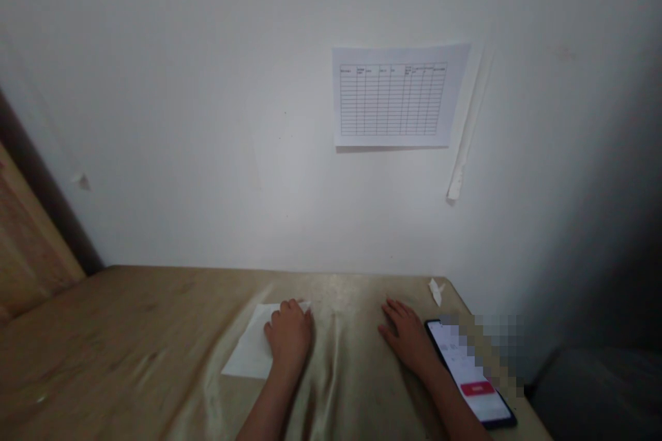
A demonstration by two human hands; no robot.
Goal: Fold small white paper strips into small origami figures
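Observation:
My left hand (289, 334) rests palm down on a white sheet of paper (248, 351) lying on the table, its fingers curled together at the paper's far edge. Flat on the tan cloth (341, 372) lies my right hand (408, 337), fingers stretched out, holding nothing. A smartphone (473, 375) with a lit white screen and a red button lies just to the right of that hand.
The table (118, 331) stands against a white wall (207, 117). A printed grid sheet (396, 98) is stuck on the wall above. A small scrap of white paper (435, 291) lies at the table's far right corner. A wooden panel (25, 241) stands at left.

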